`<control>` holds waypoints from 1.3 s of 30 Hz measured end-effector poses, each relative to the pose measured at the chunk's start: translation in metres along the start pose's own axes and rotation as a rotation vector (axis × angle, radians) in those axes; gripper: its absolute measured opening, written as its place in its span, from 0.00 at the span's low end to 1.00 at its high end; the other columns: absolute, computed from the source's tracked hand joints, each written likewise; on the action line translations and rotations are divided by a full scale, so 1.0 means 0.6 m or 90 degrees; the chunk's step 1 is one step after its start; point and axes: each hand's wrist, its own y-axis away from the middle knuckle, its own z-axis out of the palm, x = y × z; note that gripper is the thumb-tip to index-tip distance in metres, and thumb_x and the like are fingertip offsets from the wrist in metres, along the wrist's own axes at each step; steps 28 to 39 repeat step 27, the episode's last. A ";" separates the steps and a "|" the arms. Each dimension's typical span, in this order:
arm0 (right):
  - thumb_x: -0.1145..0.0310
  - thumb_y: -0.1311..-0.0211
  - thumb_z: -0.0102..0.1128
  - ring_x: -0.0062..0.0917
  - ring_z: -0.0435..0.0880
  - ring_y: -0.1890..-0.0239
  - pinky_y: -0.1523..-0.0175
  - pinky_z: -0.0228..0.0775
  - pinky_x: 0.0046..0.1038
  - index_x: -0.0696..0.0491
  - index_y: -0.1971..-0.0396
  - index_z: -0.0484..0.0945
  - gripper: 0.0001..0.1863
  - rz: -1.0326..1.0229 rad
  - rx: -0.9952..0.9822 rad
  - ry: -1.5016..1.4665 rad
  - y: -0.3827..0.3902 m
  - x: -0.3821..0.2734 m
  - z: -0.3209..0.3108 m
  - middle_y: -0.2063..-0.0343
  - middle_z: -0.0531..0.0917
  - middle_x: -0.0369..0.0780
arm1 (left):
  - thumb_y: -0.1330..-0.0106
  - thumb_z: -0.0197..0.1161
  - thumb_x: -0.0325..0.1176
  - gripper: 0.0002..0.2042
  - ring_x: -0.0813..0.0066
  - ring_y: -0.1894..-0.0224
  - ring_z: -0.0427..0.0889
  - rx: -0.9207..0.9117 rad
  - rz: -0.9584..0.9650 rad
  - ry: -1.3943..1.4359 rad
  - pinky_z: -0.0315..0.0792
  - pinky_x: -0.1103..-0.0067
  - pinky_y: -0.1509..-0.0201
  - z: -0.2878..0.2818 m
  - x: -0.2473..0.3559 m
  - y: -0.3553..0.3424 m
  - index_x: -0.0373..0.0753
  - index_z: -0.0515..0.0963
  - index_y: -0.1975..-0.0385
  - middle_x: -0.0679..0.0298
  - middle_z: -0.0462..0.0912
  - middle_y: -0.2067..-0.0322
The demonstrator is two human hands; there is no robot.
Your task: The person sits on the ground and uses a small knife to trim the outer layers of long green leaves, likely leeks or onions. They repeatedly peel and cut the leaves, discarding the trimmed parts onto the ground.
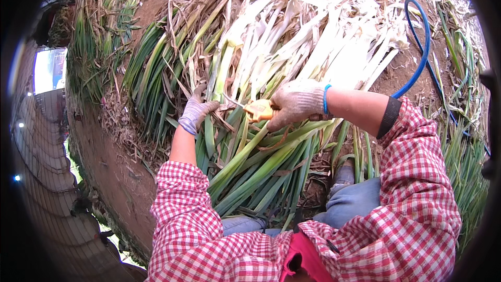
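My right hand (297, 103), in a dirty pale knit glove with a blue band at the wrist, is closed around a yellow air blow gun (259, 109). Its thin metal nozzle points left toward my other hand. My left hand (197, 109), gloved too, rests at the left side of the pile with thumb and forefinger spread apart; its other fingers are partly hidden among leaves. A green onion stalk (222, 73) runs up beside its fingertips. Beneath both hands lie long green onions (261, 172), their leaves toward me and pale stems pointing away.
Peeled white green onions (334, 47) lie in bright light at the far middle. A blue hose (427, 47) curves over the soil at right. More green onion bundles (91, 57) lie at far left, with others (467, 177) along the right. Dry husks (122, 120) litter the ground.
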 end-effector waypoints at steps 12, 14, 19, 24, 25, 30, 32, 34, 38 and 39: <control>0.33 0.54 0.63 0.26 0.81 0.77 0.68 0.74 0.30 0.54 0.75 0.85 0.33 0.129 0.245 -0.095 -0.059 0.100 -0.076 0.82 0.81 0.38 | 0.49 0.66 0.17 0.42 0.66 0.46 0.77 0.018 0.026 -0.161 0.72 0.77 0.40 0.012 -0.016 0.004 0.34 0.56 0.30 0.54 0.73 0.41; 0.32 0.54 0.61 0.28 0.82 0.75 0.65 0.74 0.30 0.55 0.74 0.85 0.35 0.157 0.277 -0.079 -0.066 0.133 -0.113 0.79 0.83 0.40 | 0.49 0.67 0.18 0.43 0.66 0.44 0.75 -0.005 0.058 -0.145 0.71 0.77 0.39 0.029 0.001 0.012 0.34 0.56 0.29 0.54 0.72 0.40; 0.31 0.54 0.61 0.28 0.82 0.74 0.65 0.74 0.30 0.54 0.72 0.85 0.35 0.191 0.361 -0.116 -0.066 0.168 -0.156 0.78 0.84 0.41 | 0.51 0.69 0.22 0.45 0.64 0.40 0.72 0.011 0.041 -0.236 0.69 0.77 0.38 0.040 0.021 0.021 0.33 0.54 0.29 0.52 0.68 0.37; 0.34 0.51 0.62 0.25 0.80 0.80 0.70 0.73 0.28 0.52 0.68 0.87 0.32 0.117 0.212 -0.110 -0.040 0.092 -0.067 0.82 0.82 0.37 | 0.51 0.67 0.20 0.45 0.69 0.52 0.77 0.010 0.017 -0.046 0.75 0.79 0.49 0.064 0.041 0.032 0.34 0.54 0.29 0.53 0.73 0.42; 0.36 0.49 0.62 0.29 0.84 0.73 0.62 0.76 0.30 0.52 0.63 0.87 0.32 0.101 0.123 -0.122 -0.012 0.043 -0.049 0.75 0.85 0.42 | 0.50 0.66 0.18 0.44 0.71 0.56 0.79 0.004 -0.055 -0.042 0.76 0.80 0.53 0.065 0.064 0.043 0.35 0.54 0.28 0.54 0.76 0.46; 0.36 0.48 0.61 0.33 0.86 0.60 0.50 0.76 0.32 0.53 0.58 0.86 0.33 0.066 0.069 0.021 0.015 -0.011 -0.039 0.65 0.86 0.47 | 0.49 0.65 0.18 0.44 0.71 0.54 0.78 0.057 -0.045 -0.257 0.76 0.80 0.51 0.030 0.018 0.020 0.35 0.54 0.28 0.55 0.78 0.48; 0.36 0.48 0.61 0.33 0.86 0.60 0.50 0.76 0.32 0.53 0.58 0.86 0.33 0.066 0.069 0.021 0.015 -0.011 -0.039 0.65 0.86 0.47 | 0.49 0.65 0.18 0.44 0.71 0.54 0.78 0.057 -0.045 -0.257 0.76 0.80 0.51 0.030 0.018 0.020 0.35 0.54 0.28 0.55 0.78 0.48; 0.36 0.48 0.61 0.33 0.86 0.60 0.50 0.76 0.32 0.53 0.58 0.86 0.33 0.066 0.069 0.021 0.015 -0.011 -0.039 0.65 0.86 0.47 | 0.49 0.65 0.18 0.44 0.71 0.54 0.78 0.057 -0.045 -0.257 0.76 0.80 0.51 0.030 0.018 0.020 0.35 0.54 0.28 0.55 0.78 0.48; 0.36 0.48 0.61 0.33 0.86 0.60 0.50 0.76 0.32 0.53 0.58 0.86 0.33 0.066 0.069 0.021 0.015 -0.011 -0.039 0.65 0.86 0.47 | 0.49 0.65 0.18 0.44 0.71 0.54 0.78 0.057 -0.045 -0.257 0.76 0.80 0.51 0.030 0.018 0.020 0.35 0.54 0.28 0.55 0.78 0.48; 0.36 0.48 0.61 0.33 0.86 0.60 0.50 0.76 0.32 0.53 0.58 0.86 0.33 0.066 0.069 0.021 0.015 -0.011 -0.039 0.65 0.86 0.47 | 0.49 0.65 0.18 0.44 0.71 0.54 0.78 0.057 -0.045 -0.257 0.76 0.80 0.51 0.030 0.018 0.020 0.35 0.54 0.28 0.55 0.78 0.48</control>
